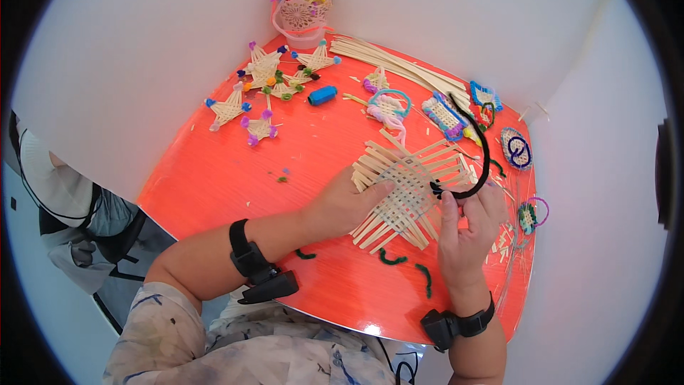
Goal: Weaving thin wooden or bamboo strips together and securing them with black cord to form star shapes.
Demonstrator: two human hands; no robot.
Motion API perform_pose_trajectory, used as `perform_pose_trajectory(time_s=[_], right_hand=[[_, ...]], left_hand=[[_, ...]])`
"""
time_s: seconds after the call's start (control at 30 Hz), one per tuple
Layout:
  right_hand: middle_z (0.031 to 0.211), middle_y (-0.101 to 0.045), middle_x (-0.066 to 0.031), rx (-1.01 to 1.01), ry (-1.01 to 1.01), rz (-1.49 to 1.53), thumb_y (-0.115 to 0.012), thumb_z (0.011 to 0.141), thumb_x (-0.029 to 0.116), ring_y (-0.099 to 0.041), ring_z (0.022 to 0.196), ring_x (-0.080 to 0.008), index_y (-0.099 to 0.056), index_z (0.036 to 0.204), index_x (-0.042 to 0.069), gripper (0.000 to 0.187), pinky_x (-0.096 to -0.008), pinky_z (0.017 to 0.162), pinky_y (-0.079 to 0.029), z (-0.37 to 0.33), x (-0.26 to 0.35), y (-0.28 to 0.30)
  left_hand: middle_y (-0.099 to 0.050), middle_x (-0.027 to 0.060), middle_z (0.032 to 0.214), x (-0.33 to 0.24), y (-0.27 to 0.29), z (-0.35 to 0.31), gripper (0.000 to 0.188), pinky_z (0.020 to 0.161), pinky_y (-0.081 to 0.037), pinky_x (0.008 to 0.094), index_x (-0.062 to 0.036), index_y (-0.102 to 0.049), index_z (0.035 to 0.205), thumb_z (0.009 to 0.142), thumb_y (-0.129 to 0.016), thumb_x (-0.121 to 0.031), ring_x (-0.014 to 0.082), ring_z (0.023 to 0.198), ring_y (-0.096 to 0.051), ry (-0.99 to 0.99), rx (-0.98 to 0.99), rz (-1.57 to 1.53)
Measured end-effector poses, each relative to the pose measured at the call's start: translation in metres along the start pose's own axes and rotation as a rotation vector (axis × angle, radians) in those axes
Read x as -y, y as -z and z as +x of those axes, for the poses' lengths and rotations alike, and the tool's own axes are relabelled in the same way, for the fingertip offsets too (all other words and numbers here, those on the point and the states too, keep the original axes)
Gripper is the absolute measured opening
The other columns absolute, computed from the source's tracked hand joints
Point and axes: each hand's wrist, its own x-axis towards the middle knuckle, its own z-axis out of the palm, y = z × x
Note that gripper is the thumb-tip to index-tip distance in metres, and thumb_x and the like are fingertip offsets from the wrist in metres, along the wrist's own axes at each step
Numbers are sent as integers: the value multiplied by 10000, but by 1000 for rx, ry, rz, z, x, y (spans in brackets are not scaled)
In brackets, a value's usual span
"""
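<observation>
My left hand (347, 203) is closed on the left side of a woven mat of pale flat strips (406, 196), thumb on top. Strip ends stick out around its square lattice. At the mat's right edge, my right hand (472, 224) pinches a black pipe cleaner (487, 150) between thumb and fingers. One end of the pipe cleaner is looped through the strips there; its long free part curves up and away to the far side. Both hands hold the mat above the red table (242, 199).
Star-shaped strip pieces with coloured tips (260, 70) lie far left near a blue spool (323, 95). A pot of pipe cleaners (303, 14) stands in the back corner. Loose strips (399, 60) and small woven pieces (388, 108) lie behind; green bits (425, 279) lie in front.
</observation>
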Motion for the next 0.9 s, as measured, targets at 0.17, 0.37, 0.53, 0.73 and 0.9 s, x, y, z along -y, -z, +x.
perform_pose_trajectory(time_s=[0.17,0.37,0.53,0.73,0.9], right_hand=[[828,-573,-13,-4,-53,110,-678,761,68,-473,817,-185,-642,799,68,52,-342,775,-260,-1,-3,2],[846,-593,8,-73,19,97,-705,728,48,-491,824,-162,-701,873,109,157,-325,800,-268,-3,4,2],[842,-595,10,-91,62,137,-712,719,43,-501,820,-168,-713,870,113,167,-323,793,-288,-4,0,0],[895,-531,-45,-40,-81,184,-733,735,70,-471,810,-170,-581,942,57,256,-331,799,-328,-9,-10,-6],[1051,-479,-48,-73,-525,703,-709,780,61,-443,867,-121,-474,1111,29,408,-261,786,-393,-3,-8,-8]], left_hand=[[-568,97,1199,3,2,2,366,916,-493,308,-9,-418,1308,955,-494,-70,157,1087,-560,19,4,41],[-560,100,1208,-7,-1,-1,375,891,-512,309,-11,-418,1311,950,-501,-68,160,1076,-573,114,-15,-91],[-571,104,1194,1,2,1,391,885,-518,312,-7,-413,1317,945,-513,-76,167,1046,-591,24,8,-173],[-555,124,1224,-2,5,4,434,883,-525,321,-9,-379,1342,929,-509,-32,193,1042,-602,107,-75,-158],[-568,137,1213,-6,1,5,434,873,-536,334,1,-381,1333,917,-504,-6,215,1048,-608,112,-133,-284]])
